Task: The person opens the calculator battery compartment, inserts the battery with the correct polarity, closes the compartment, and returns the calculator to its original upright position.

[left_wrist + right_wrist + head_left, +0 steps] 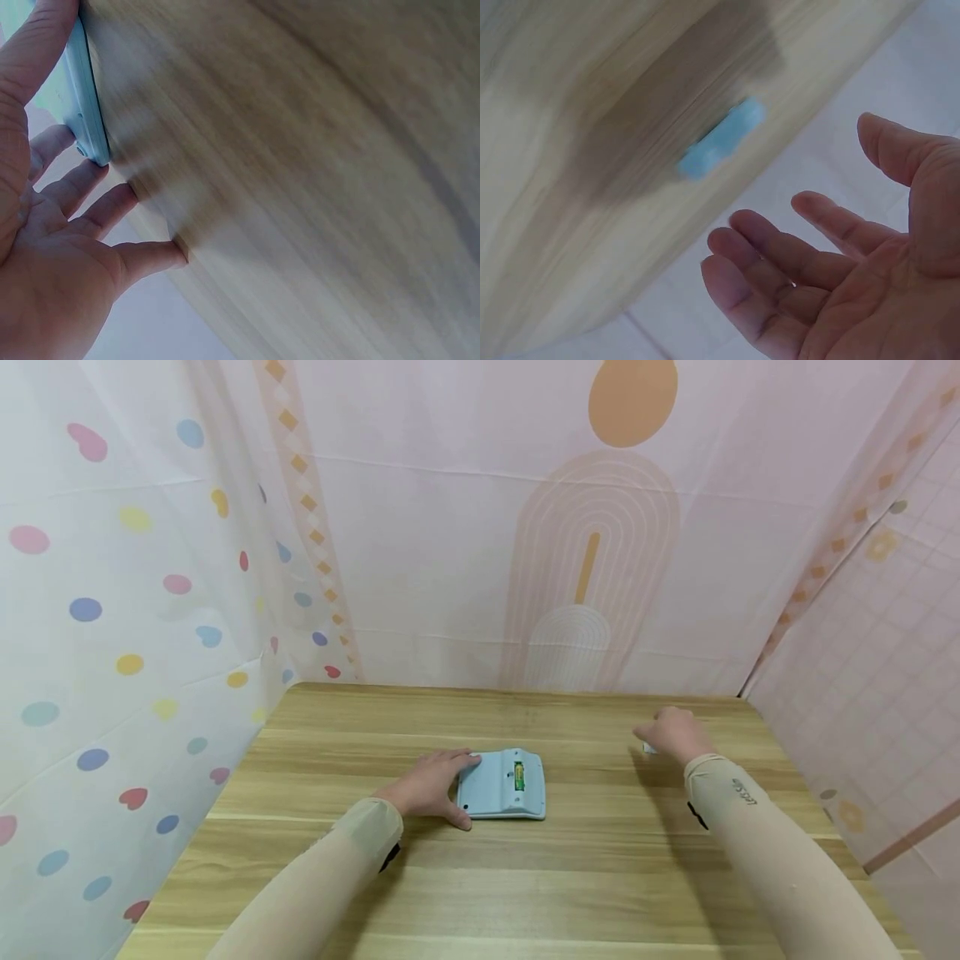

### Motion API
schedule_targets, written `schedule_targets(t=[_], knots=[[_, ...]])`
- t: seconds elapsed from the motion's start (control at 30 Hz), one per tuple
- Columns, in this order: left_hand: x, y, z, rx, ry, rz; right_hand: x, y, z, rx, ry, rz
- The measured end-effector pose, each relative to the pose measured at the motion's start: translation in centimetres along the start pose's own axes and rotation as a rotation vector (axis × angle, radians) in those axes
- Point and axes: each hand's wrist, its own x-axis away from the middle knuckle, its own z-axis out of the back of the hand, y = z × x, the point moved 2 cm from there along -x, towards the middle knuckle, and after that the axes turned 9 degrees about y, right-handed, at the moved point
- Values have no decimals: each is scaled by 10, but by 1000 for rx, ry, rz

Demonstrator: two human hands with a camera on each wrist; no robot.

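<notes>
A light blue device, probably a calculator, lies face down on the wooden table. Its battery compartment is uncovered, with a green and yellow battery inside. My left hand spans its left end, holding it between the thumb at the near edge and a finger at the far corner. In the left wrist view, the other fingers spread down to the tabletop. Over on the right, my right hand hovers beside a small light blue cover. Its fingers are loosely bent, apart from the cover, and hold nothing.
The wood-grain table ends at a patterned curtain behind. More curtain hangs along the left and right sides. The small cover lies near the table's far right part, close to an edge in the right wrist view.
</notes>
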Motion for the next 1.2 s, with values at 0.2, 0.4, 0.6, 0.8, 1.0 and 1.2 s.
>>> schedule_targets(t=[0.2,0.4,0.6,0.8,1.0,1.2], knots=[[-1,-2,-1,-9,-5,8,-7,16,0,81,-44,-89],[-1,-3,-2,-13,-9,8,-10,16,-7,113,-60,-106],[-1,-3,-1,-13,-9,14,-11,12,-11,120,-48,-116],[0,-2,-3,-14,-7,9,-11,11,-19,125,-39,-139],[-1,-1,-3,-18,-11,1,-12,13,-24,142,-13,-148],[-2,-3,-5,-18,-16,-3,-17,15,-31,164,5,-128]])
